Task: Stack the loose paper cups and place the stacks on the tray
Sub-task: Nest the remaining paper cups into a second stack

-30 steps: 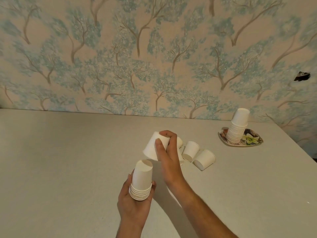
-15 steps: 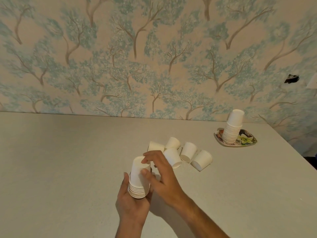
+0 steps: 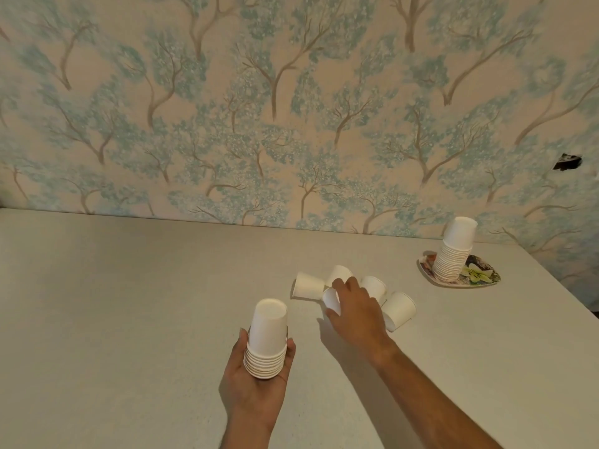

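A wide, pale grey matte table (image 3: pixel 129 303) is stretching from the near edge back to the wall. Wallpaper (image 3: pixel 259 108) with a peach ground and soft blue-green trees on brown branching trunks is covering that wall. A small dark torn patch (image 3: pixel 566 161) is showing at its far right.

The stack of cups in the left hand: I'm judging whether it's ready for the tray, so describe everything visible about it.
The stack of cups is plain white paper, nested upside down with the flat base on top and several rolled rims bunched at the bottom. It stands nearly upright, gripped around its lower rims by the left hand, held above the table.
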